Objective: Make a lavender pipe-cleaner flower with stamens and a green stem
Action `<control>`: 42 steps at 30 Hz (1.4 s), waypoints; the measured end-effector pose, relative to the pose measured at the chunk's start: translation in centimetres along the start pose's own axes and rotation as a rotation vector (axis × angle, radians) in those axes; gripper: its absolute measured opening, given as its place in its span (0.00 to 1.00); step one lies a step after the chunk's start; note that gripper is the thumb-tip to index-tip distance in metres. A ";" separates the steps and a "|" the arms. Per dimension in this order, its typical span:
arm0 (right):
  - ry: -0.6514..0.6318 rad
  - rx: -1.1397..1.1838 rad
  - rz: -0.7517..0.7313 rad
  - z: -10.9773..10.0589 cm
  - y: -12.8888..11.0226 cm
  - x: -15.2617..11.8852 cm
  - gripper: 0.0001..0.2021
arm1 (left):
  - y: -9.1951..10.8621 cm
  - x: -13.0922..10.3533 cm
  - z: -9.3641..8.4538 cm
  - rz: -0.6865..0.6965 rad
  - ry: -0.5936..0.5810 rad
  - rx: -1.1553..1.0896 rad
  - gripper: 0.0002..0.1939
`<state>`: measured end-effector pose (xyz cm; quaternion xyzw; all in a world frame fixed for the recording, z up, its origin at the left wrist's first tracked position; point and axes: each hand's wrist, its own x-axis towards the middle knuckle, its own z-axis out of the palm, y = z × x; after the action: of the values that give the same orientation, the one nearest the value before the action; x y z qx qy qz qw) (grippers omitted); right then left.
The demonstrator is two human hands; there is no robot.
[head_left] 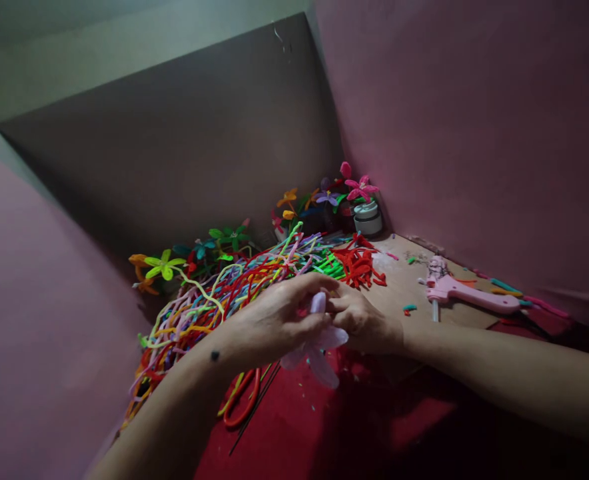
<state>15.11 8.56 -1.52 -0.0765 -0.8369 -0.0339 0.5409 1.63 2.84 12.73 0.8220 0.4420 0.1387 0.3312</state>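
Fuzzy pipe cleaners [234,287]; glossy plastic glue gun [467,292]; matt cloth [324,420].

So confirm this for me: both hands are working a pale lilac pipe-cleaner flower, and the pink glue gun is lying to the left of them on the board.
One thing is off. The glue gun lies to the right of the hands, not the left, as the head view shows. The rest holds: the left hand and right hand both work the pale lilac flower.
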 end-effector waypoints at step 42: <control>0.356 0.948 0.908 -0.2 -1.2 0.7 0.07 | -7.3 1.6 8.6 -0.091 0.752 -0.657 0.08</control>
<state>14.81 7.39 -0.78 -0.1681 -0.5444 0.5550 0.6060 2.39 3.35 1.43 0.5472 0.4991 0.5427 0.3961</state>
